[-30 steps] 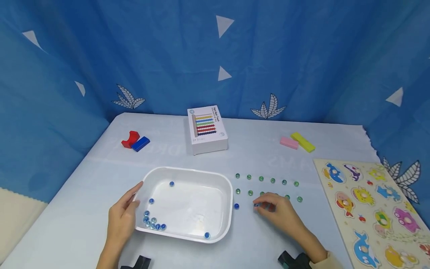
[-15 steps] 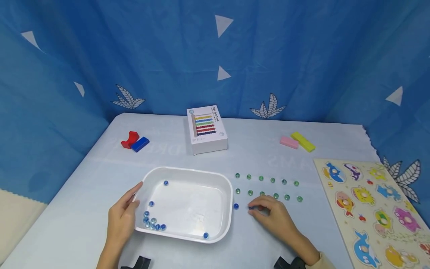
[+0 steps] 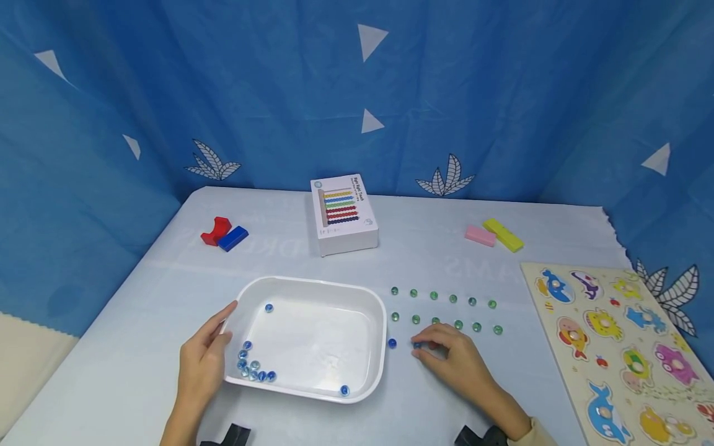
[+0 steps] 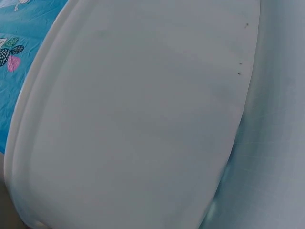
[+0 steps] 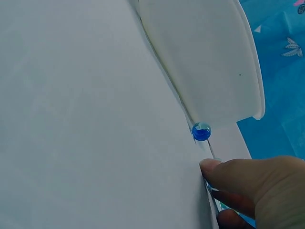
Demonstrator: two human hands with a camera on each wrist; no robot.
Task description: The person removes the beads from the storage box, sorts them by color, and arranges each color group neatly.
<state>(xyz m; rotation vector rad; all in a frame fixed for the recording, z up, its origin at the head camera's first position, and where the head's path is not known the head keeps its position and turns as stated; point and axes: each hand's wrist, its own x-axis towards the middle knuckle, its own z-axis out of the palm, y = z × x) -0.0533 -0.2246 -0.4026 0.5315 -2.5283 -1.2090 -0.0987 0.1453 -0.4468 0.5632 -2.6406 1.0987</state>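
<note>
My left hand (image 3: 202, 362) grips the left wall of a white tray (image 3: 312, 334), thumb at the rim; its outer side fills the left wrist view. Several blue marbles lie inside, mostly bunched at the near left corner, with one marble (image 3: 344, 390) at the near right. On the table my right hand (image 3: 454, 359) pinches a dark blue marble (image 3: 416, 345) between thumb and fingertips, mostly covered by them. Between that hand and the tray sits another blue marble (image 5: 201, 131). Beyond the right hand, green marbles (image 3: 434, 296) form two rows.
A white abacus box (image 3: 347, 217) stands behind the tray. Red (image 3: 217, 231) and blue blocks (image 3: 233, 238) lie at the back left, pink (image 3: 480, 236) and yellow blocks (image 3: 503, 235) at the back right. A wooden animal puzzle board (image 3: 608, 353) covers the right side.
My right hand has shifted slightly left with its marble, then stayed put. Inside the tray, a couple of blue marbles have rolled a little. The left hand keeps its place.
</note>
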